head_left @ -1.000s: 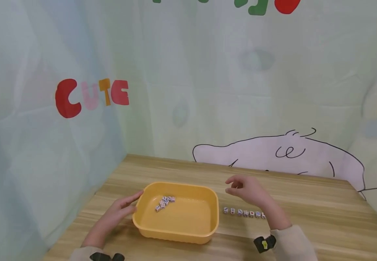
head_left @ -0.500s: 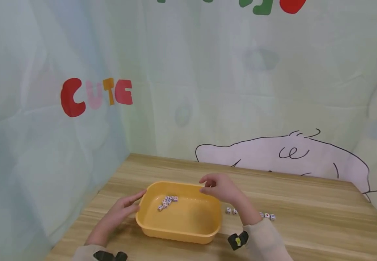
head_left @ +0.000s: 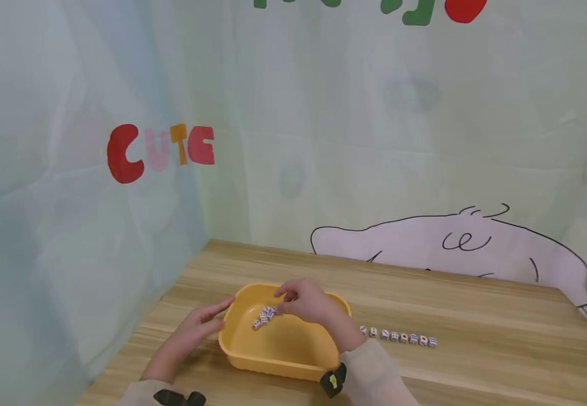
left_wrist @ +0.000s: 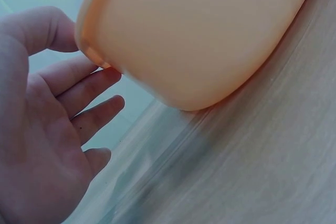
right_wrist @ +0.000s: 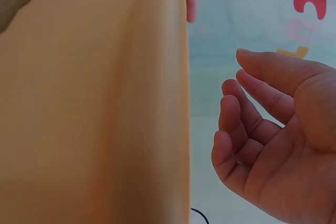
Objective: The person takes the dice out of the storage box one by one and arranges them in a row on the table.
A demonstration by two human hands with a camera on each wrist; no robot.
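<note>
A yellow plastic tub (head_left: pixel 273 366) stands on the wooden table, with a small cluster of white dice (head_left: pixel 264 317) at its back left inside. My left hand (head_left: pixel 192 332) touches the tub's left end with relaxed fingers; in the left wrist view its fingertips (left_wrist: pixel 109 77) lie right at the rim. Over the tub, my right hand (head_left: pixel 307 303) hovers beside the dice cluster and overlaps its right edge in the head view. Its thumb and fingers are bent loosely and apart, with nothing between them in the right wrist view.
To the right of the tub, several more dice (head_left: pixel 404 338) form a row on the table (head_left: pixel 476 316). Fabric walls (head_left: pixel 349 141) with printed letters and a cartoon close off the back and left. Each wrist wears a dark strapped device (head_left: pixel 332 380).
My right hand has moved left and slightly down, from above the dice row to above the cluster in the tub. The row is uncovered now. My left hand has stayed at the tub.
</note>
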